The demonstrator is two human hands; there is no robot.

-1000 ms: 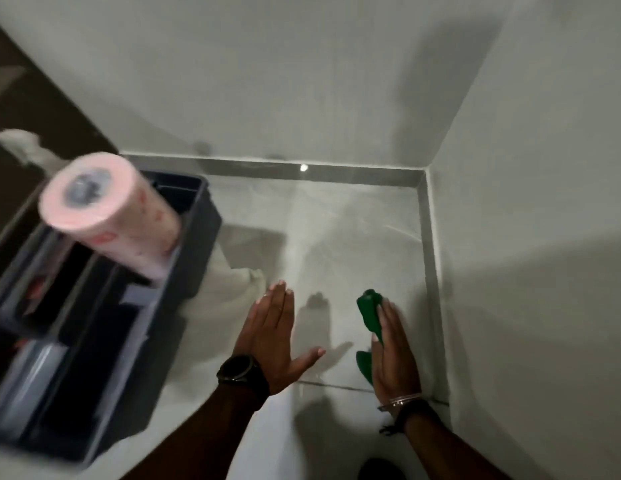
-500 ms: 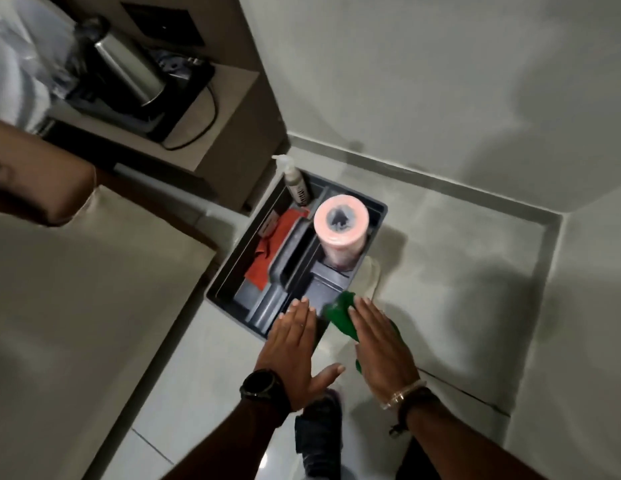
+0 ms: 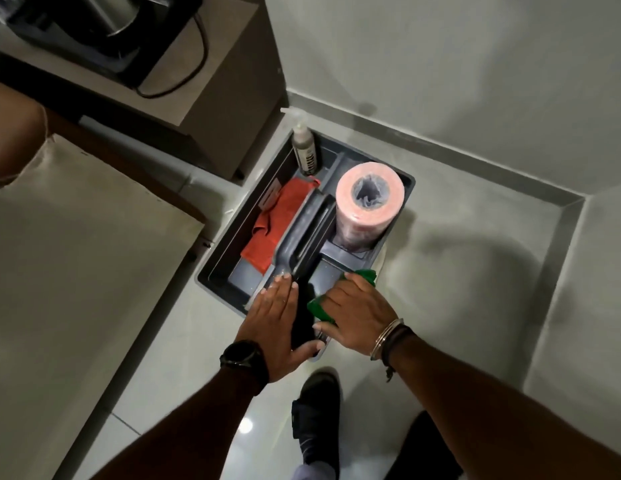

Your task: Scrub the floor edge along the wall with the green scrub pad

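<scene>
My right hand (image 3: 357, 315) holds the green scrub pad (image 3: 321, 308); the pad pokes out past the fingertips and under the palm, above the near end of a grey caddy (image 3: 217, 268). My left hand (image 3: 278, 327) is flat with fingers together and thumb out, holding nothing, over the caddy's near corner beside the central handle (image 3: 304, 233). The floor edge with its grey skirting (image 3: 437, 150) runs along the wall behind the caddy and turns at the corner on the right.
The caddy holds a pink roll (image 3: 369, 199), a spray bottle (image 3: 304, 147) and an orange cloth (image 3: 279, 220). A brown cabinet (image 3: 212, 98) with a kettle base stands at the upper left, a beige surface (image 3: 77, 271) at the left. My shoe (image 3: 317, 410) is on the tile below.
The view rose and swung left from the floor corner to over the caddy. Both hands left the floor and moved over the caddy's near end, the right one still with the pad.
</scene>
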